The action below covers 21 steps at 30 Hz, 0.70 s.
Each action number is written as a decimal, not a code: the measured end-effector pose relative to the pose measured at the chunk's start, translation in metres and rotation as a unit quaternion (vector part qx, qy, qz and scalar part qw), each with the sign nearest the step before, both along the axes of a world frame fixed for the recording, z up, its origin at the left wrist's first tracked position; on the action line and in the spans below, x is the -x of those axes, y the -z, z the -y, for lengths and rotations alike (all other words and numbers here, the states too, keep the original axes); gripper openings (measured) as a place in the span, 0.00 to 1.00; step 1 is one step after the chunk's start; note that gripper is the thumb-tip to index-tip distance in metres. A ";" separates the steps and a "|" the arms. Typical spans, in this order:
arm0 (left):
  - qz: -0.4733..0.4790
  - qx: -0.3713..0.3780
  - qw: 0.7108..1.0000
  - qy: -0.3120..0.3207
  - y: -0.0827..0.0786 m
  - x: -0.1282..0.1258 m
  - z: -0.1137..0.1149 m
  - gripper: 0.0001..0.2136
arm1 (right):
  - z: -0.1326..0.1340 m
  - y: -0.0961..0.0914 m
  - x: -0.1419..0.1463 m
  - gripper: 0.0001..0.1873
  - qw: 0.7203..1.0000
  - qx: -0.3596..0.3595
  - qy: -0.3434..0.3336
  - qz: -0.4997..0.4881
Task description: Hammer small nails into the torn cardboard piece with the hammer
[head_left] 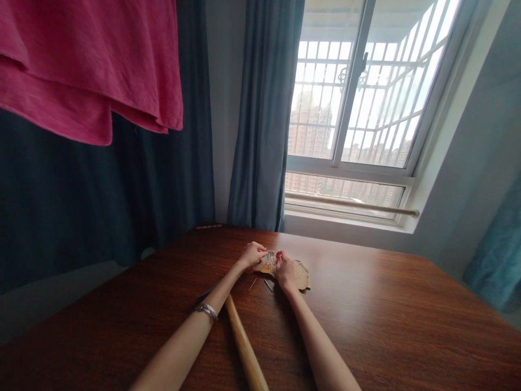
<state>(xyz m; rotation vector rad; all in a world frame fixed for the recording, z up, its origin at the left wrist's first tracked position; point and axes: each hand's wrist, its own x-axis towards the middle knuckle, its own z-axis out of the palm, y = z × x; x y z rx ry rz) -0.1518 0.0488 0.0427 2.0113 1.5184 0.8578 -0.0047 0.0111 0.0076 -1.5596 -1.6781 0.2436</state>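
A tan, scallop-edged piece [302, 275] with rows of small holes and slits lies on the table, under and between my hands; its material is unclear. At its left part, my left hand [252, 254] is closed, thumb and fingers pinched at the edge. My right hand [284, 267] rests over the middle of the piece with its fingers curled together; whatever they grip is too small to make out. Just in front lie a thin metal rod [252, 284] and a second metal rod [268, 285]. A hammer with a pale wooden handle [244, 342] passes beside my left forearm, which partly hides its dark head.
The brown wooden table [386, 315] extends on both sides. Blue curtains [260, 119] hang behind it, beside a barred window [350, 108]. A pink cloth [101, 65] hangs at upper left. A metal bracelet [207, 311] circles my left wrist.
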 end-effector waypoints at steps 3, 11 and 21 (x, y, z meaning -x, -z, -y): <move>0.031 0.059 0.997 0.034 -0.009 0.006 -0.001 0.12 | -0.004 -0.010 -0.003 0.16 0.999 0.029 -0.017 -0.012; -0.138 0.343 0.908 0.199 -0.023 0.028 0.003 0.13 | -0.001 -0.034 -0.012 0.08 0.945 0.256 -0.201 0.033; -0.164 0.343 0.905 0.192 -0.010 0.024 0.001 0.17 | 0.012 -0.034 -0.004 0.15 0.921 0.315 -0.222 0.051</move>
